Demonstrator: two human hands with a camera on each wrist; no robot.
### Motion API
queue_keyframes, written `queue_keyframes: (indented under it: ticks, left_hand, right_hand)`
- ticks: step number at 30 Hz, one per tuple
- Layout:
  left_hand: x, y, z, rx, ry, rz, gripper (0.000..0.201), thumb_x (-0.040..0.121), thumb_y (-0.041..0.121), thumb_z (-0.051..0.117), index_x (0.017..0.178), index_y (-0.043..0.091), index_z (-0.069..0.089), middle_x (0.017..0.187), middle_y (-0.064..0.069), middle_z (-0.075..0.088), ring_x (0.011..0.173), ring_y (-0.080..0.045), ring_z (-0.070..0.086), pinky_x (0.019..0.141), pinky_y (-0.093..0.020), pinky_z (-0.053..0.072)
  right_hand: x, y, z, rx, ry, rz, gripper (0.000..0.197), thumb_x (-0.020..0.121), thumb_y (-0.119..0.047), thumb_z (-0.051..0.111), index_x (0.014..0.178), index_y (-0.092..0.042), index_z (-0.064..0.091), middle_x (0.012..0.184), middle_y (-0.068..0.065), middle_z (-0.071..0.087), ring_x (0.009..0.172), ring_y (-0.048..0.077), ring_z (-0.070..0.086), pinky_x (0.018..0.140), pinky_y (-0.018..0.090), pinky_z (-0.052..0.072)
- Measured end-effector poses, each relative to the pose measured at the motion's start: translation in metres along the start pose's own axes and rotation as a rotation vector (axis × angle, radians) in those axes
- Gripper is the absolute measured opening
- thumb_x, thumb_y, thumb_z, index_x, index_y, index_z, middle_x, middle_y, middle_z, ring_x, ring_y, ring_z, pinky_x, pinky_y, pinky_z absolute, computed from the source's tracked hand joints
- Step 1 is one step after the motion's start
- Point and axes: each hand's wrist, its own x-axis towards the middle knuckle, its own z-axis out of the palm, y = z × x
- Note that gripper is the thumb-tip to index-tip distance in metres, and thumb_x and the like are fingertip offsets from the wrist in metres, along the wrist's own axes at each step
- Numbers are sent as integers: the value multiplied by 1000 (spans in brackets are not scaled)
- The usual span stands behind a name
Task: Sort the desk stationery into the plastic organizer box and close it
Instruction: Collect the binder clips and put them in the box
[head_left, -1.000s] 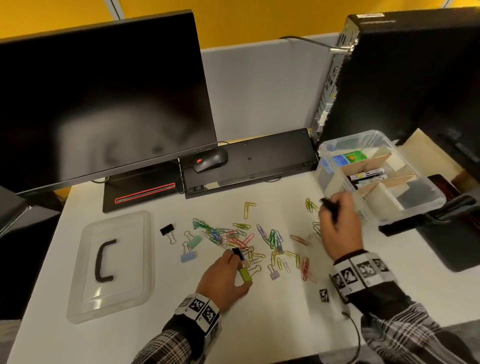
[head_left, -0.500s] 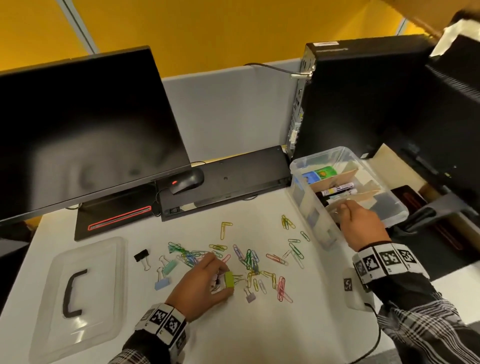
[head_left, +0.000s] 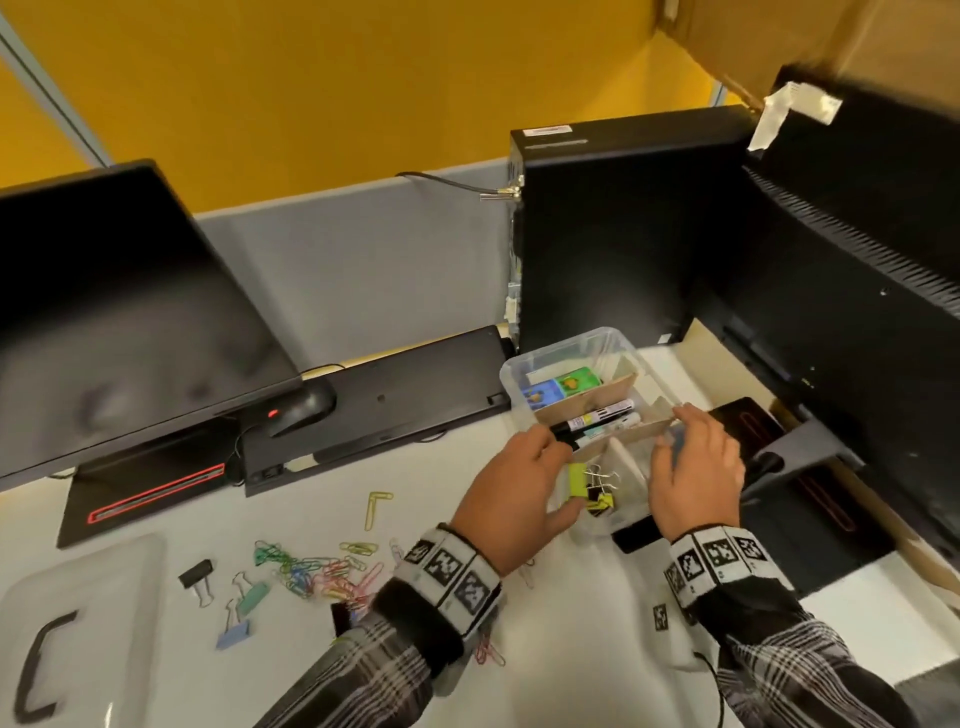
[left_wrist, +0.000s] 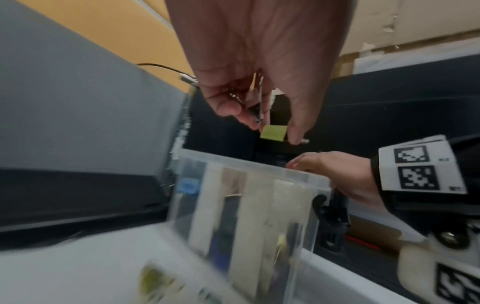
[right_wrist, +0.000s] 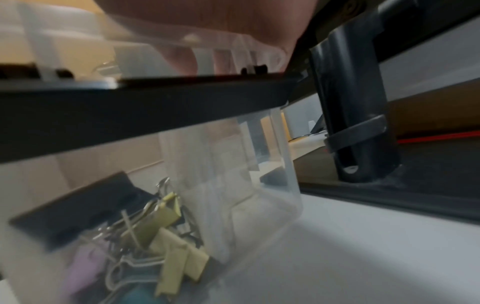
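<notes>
The clear plastic organizer box (head_left: 571, 348) stands open on the desk, split by cardboard dividers. Markers (head_left: 605, 415) lie in its middle compartment and several binder clips (head_left: 602, 496) in the front one, also seen through the wall as binder clips (right_wrist: 166, 224). My left hand (head_left: 563, 480) hovers over that front compartment and pinches a green binder clip (left_wrist: 274, 132), with another clip's metal handles showing in the same grip. My right hand (head_left: 670, 436) rests with spread fingers on the box's right side and holds nothing that I can see. The box lid (head_left: 104, 582) lies far left.
Coloured paper clips (head_left: 322, 566) and three binder clips, black (head_left: 196, 571), mint (head_left: 252, 595) and blue (head_left: 234, 629), are scattered on the white desk. A monitor, a mouse (head_left: 301, 410) and a black dock stand behind them. A computer tower (head_left: 623, 234) rises right behind the box.
My left hand has lifted the green binder clip from the paper-clip pile and carried it right, over the box. My right hand went into the box and stays there.
</notes>
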Motion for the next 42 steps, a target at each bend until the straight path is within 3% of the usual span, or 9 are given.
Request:
queue_keyframes:
  ticks: [7, 12, 16, 20, 23, 26, 30, 35, 42]
  left_hand:
    - [46, 26, 37, 339, -199, 43, 37, 89, 25, 52, 120, 6, 52, 118, -15, 54, 106, -33, 50, 87, -43, 40]
    - [32, 19, 44, 179, -176, 102, 36, 93, 25, 38, 125, 14, 52, 124, -6, 56, 112, -27, 53, 97, -41, 35]
    - [-2, 9, 35, 32, -110, 125, 44, 94, 15, 42, 137, 23, 42, 144, 6, 42, 136, -12, 33, 113, -33, 18]
    - [-55, -25, 13, -64, 45, -108, 40, 92, 12, 44, 130, 25, 49, 133, 9, 50, 121, -7, 44, 105, -25, 32]
    - [-106, -70, 1, -46, 97, -313, 31, 94, 17, 47, 122, 25, 54, 122, 9, 53, 110, -4, 47, 98, -24, 40]
    - [-157, -114, 1, 6, 17, -475, 29, 93, 22, 52, 121, 26, 54, 118, 8, 53, 108, -8, 51, 92, -28, 46]
    - [-199, -140, 6, -13, -78, -562, 31, 89, 34, 59, 119, 28, 54, 119, 8, 53, 112, -9, 50, 95, -28, 45]
    - [-207, -144, 4, -13, -125, -555, 37, 86, 38, 62, 121, 27, 53, 118, 8, 52, 111, -9, 48, 93, -23, 42]
    - [-210, -154, 8, -13, -150, -511, 38, 85, 34, 61, 121, 25, 54, 119, 5, 51, 113, -13, 48, 92, -24, 43]
  right_hand:
    - [0, 4, 0, 15, -12, -30, 49, 82, -33, 40, 127, -14, 47, 136, 5, 45, 121, 26, 39, 101, 45, 35]
    - [0, 9, 0, 20, -20, -69, 43, 86, -29, 47, 127, -13, 47, 137, 6, 43, 123, 28, 37, 103, 47, 34]
    - [-1, 9, 0, -10, -44, -69, 47, 87, -33, 40, 129, -13, 44, 140, 7, 41, 127, 29, 34, 110, 50, 26]
    - [-9, -5, -7, -122, -57, -202, 53, 87, -40, 35, 132, -13, 41, 145, 10, 35, 137, 32, 26, 115, 52, 7]
    - [-27, -38, -6, -60, -89, -504, 45, 88, -38, 40, 126, -16, 47, 137, 11, 44, 130, 31, 33, 111, 53, 25]
    - [-62, -74, 9, 88, -252, -818, 27, 87, -33, 43, 111, -22, 50, 114, 2, 55, 108, 22, 48, 91, 41, 49]
    - [-117, -100, 49, 85, -714, -1139, 25, 87, -29, 42, 98, -15, 60, 99, 2, 60, 88, 21, 58, 63, 32, 54]
    - [-156, -111, 83, -70, -1016, -1074, 28, 89, -26, 49, 113, -11, 53, 117, 8, 46, 106, 27, 50, 74, 42, 52]
    - [-169, -114, 102, -76, -991, -969, 21, 90, -20, 46, 107, -11, 50, 111, 9, 48, 101, 26, 50, 73, 36, 45]
